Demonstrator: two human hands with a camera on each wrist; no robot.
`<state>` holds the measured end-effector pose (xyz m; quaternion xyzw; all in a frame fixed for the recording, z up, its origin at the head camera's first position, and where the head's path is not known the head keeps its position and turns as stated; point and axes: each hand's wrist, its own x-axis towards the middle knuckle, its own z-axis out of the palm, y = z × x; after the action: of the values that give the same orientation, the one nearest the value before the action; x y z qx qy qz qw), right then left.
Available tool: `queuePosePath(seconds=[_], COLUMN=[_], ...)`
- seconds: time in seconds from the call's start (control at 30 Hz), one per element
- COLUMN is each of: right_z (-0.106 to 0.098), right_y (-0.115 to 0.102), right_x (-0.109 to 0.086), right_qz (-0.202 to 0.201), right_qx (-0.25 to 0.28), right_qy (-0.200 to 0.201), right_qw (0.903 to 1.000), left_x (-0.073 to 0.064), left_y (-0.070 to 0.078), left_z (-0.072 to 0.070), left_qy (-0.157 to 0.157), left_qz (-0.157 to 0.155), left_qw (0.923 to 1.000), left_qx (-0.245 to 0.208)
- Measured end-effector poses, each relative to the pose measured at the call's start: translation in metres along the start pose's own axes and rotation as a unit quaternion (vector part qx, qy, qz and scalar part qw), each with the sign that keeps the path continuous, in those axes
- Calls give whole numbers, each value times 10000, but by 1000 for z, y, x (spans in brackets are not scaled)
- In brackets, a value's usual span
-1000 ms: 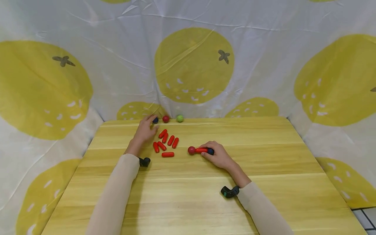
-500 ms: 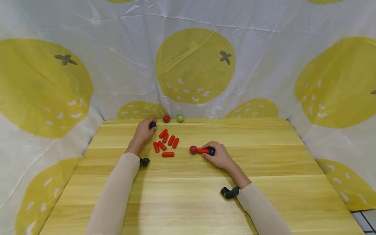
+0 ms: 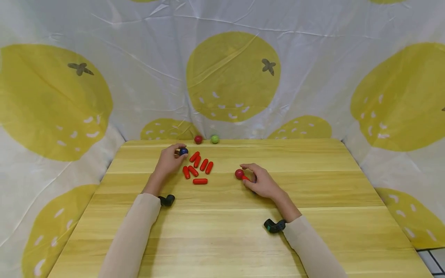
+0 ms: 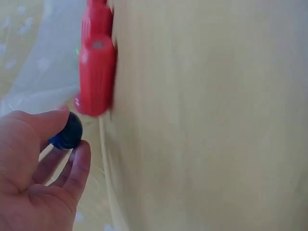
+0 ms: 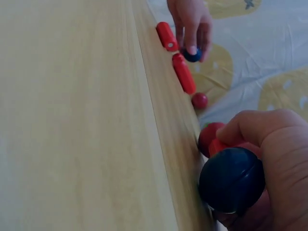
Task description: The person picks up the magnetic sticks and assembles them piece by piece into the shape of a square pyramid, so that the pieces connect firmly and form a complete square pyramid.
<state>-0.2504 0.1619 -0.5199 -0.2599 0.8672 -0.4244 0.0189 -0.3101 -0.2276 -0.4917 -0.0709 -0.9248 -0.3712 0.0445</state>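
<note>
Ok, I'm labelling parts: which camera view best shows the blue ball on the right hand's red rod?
The right wrist view: the blue ball is large and nearly whole there. The head view mostly hides it behind the right hand; the left wrist view doesn't show it.

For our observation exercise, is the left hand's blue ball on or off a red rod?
Off: the left hand pinches the blue ball alone, apart from the red rods.

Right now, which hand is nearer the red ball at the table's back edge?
Left. The left hand, pinching a blue ball, is left and in front of that red ball; the right hand is farther off, to its front right.
</note>
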Motion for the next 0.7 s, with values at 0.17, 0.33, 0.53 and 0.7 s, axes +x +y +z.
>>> queuePosePath(seconds=[0.17, 0.33, 0.53, 0.7], right_z=[-5, -4, -2, -1], right_y=[-1, 2, 4, 3], right_x=[-1, -1, 0, -1], right_qz=[165, 462, 619, 594], right_qx=[-3, 228, 287, 359], right_qy=[-208, -10, 299, 390], right_qw=[9996, 9987, 9972, 9968], left_x=[-15, -26, -35, -32], left_y=[11, 24, 33, 26], left_z=[5, 11, 15, 16], left_qy=[-49, -175, -142, 279], left_qz=[163, 258, 424, 315], left_qw=[9991, 9972, 9967, 9979], left_qx=[-380, -686, -682, -497])
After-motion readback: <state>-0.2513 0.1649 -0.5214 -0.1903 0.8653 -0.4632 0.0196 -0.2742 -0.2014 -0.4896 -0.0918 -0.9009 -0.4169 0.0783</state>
